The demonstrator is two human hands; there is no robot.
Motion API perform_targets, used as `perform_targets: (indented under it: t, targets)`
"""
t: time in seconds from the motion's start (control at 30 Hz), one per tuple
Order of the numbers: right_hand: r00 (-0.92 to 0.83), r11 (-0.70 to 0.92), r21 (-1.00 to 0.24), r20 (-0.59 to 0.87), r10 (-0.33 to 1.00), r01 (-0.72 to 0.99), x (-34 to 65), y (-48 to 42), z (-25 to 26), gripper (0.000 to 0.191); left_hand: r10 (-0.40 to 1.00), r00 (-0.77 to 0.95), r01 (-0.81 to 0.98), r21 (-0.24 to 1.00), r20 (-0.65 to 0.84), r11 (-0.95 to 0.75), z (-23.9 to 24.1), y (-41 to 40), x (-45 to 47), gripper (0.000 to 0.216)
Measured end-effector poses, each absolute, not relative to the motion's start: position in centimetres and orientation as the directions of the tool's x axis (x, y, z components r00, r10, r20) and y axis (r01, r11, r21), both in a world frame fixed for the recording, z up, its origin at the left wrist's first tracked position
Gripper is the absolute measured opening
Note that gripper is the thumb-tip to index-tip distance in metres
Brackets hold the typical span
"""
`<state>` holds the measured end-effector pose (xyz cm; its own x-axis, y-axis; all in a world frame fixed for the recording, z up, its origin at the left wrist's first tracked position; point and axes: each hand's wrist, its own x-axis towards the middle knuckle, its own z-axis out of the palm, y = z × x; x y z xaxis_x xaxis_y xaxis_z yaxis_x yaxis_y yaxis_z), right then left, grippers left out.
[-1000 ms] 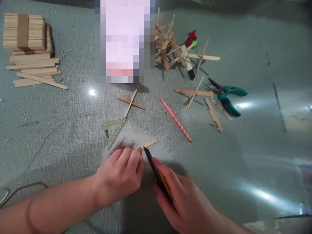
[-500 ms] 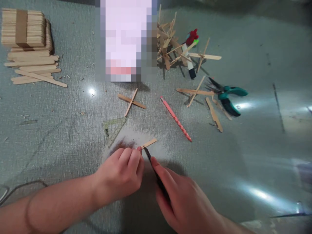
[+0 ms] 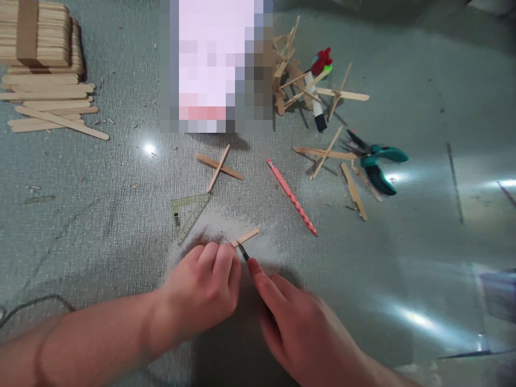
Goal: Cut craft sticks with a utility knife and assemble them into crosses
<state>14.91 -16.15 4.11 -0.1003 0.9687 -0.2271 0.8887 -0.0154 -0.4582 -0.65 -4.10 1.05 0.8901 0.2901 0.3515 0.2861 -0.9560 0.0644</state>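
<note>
My left hand (image 3: 207, 282) is closed on a wooden craft stick (image 3: 248, 236), whose free end sticks out up and to the right past my fingers. My right hand (image 3: 294, 322) is wrapped round a dark craft knife (image 3: 243, 251), index finger laid along it. The blade tip touches the stick close beside my left fingertips. White dust or scraped surface surrounds the stick on the table. Just beyond my left hand lies a clear triangular ruler (image 3: 193, 207), and two crossed sticks (image 3: 220, 167) rest above it.
A banded stack of craft sticks (image 3: 44, 37) with loose sticks (image 3: 52, 110) is at the upper left. A red pencil (image 3: 292, 197) lies right of centre. Green-handled pliers (image 3: 377, 158), stick scraps (image 3: 355, 191) and a jumbled stick pile (image 3: 292, 75) are farther right. The top centre is pixelated.
My right hand has shifted slightly, tilting so that less of the knife shows. The blade stays at the stick and my left hand keeps its hold. The view has moved slightly.
</note>
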Motion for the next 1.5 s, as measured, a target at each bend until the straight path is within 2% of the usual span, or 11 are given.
perform_targets:
  t: [0.2, 0.37, 0.63, 0.87, 1.0, 1.23, 1.5]
  targets:
    - [-0.103, 0.027, -0.432, -0.154, 0.983, 0.901, 15.2, -16.0, 3.5, 0.050, 0.272, 0.890, 0.285, 0.020, 0.365, -0.958, 1.0, -4.0, -0.3, 0.019]
    - [-0.095, 0.062, -0.291, -0.100, 0.990, 0.955, 14.8, -16.2, 3.1, 0.034, 0.272, 0.870, 0.277, 0.050, 0.410, -0.960, 0.7, -3.9, -0.1, 0.014]
    - [-0.084, 0.080, -0.128, -0.026, 0.996, 0.989, 14.5, -15.8, 2.9, 0.042, 0.318, 0.842, 0.286, 0.140, 0.436, -0.948, 0.6, -3.7, 0.1, 0.016]
    - [-0.059, 0.053, -0.113, -0.053, 0.997, 0.992, 14.4, -15.7, 3.4, 0.041, 0.407, 0.834, 0.307, 0.300, 0.372, -0.903, 0.6, -3.4, 0.1, 0.030]
    - [-0.039, 0.026, -0.139, -0.094, 0.995, 0.990, 14.3, -16.3, 3.4, 0.039, 0.408, 0.833, 0.314, 0.288, 0.374, -0.905, 0.5, -3.1, 0.0, 0.033]
    - [-0.033, -0.003, -0.238, -0.146, 0.989, 0.971, 14.3, -17.2, 2.9, 0.051, 0.385, 0.842, 0.292, 0.281, 0.379, -0.914, 0.2, -2.7, -0.2, 0.030]
    - [-0.046, 0.032, -0.157, -0.088, 0.995, 0.987, 14.2, -17.4, 2.7, 0.052, 0.370, 0.863, 0.275, 0.296, 0.345, -0.915, 0.2, -2.6, -0.1, 0.031]
